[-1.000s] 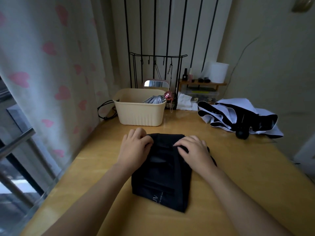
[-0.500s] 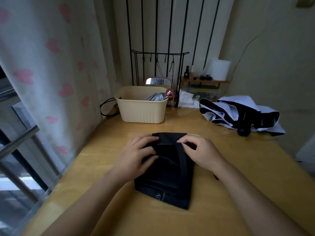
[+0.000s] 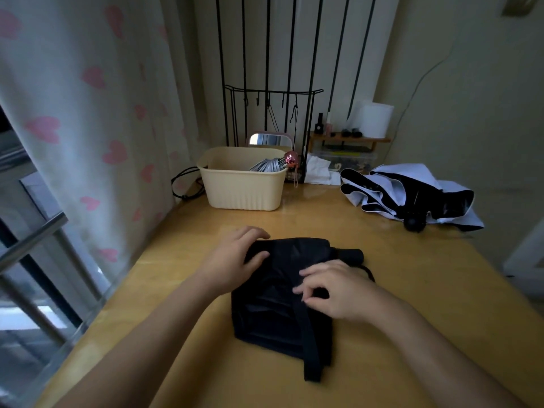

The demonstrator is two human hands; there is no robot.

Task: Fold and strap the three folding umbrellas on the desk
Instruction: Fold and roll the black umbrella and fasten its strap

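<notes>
A black folding umbrella (image 3: 273,316) lies flattened on the wooden desk (image 3: 412,304) in front of me, its handle (image 3: 351,256) pointing to the far right. Its black strap (image 3: 309,348) runs down over the fabric toward me. My left hand (image 3: 235,257) rests flat on the umbrella's far left corner, fingers spread. My right hand (image 3: 335,287) pinches the strap near the middle of the fabric. A white and black umbrella (image 3: 412,192) lies loose and unfolded at the far right. A silver folded umbrella (image 3: 266,164) sticks out of the cream basket (image 3: 241,187).
A black wire rack (image 3: 270,113), a small mirror (image 3: 269,139) and a wooden shelf (image 3: 350,139) with small bottles and a white roll stand at the back. A heart-print curtain (image 3: 88,113) hangs along the desk's left edge. A black cord (image 3: 185,184) lies beside the basket.
My right hand has slid down toward me along the strap, uncovering the handle. The strap now lies stretched over the fabric. My left hand has stayed on the far left corner.
</notes>
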